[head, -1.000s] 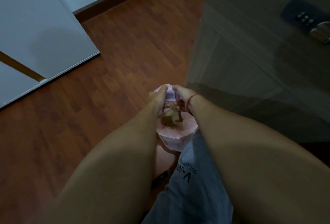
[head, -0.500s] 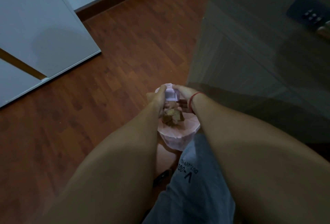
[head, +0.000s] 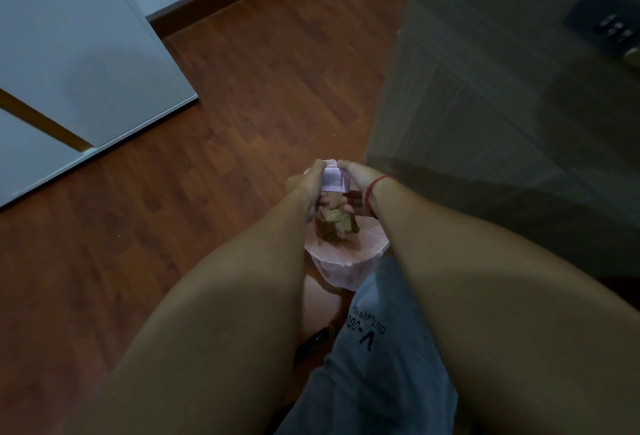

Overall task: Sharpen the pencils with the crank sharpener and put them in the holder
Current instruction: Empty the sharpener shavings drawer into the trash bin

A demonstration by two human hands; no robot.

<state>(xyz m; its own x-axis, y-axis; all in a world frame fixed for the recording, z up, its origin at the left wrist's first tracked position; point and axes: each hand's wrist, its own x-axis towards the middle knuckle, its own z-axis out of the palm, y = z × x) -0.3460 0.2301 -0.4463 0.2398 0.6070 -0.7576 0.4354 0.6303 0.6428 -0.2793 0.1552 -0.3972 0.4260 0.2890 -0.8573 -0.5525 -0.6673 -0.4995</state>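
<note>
At frame centre our left hand (head: 306, 187) and right hand (head: 358, 178) each hold the lilac tray (head: 333, 179) in a narrow grip, above the pink-lined bin (head: 349, 256) on the floor (head: 242, 105).

left hand (head: 307, 182): pinches left edge of small lilac box (head: 334, 179) | right hand (head: 357, 177): red cord (head: 374, 186) at wrist, pinches box's right edge | box: held above pink-lined bin (head: 346, 259) | bin: brown crumpled scraps (head: 337, 226) inside, stands on wood floor (head: 242, 105) beside grey cabinet (head: 485, 123)
</note>
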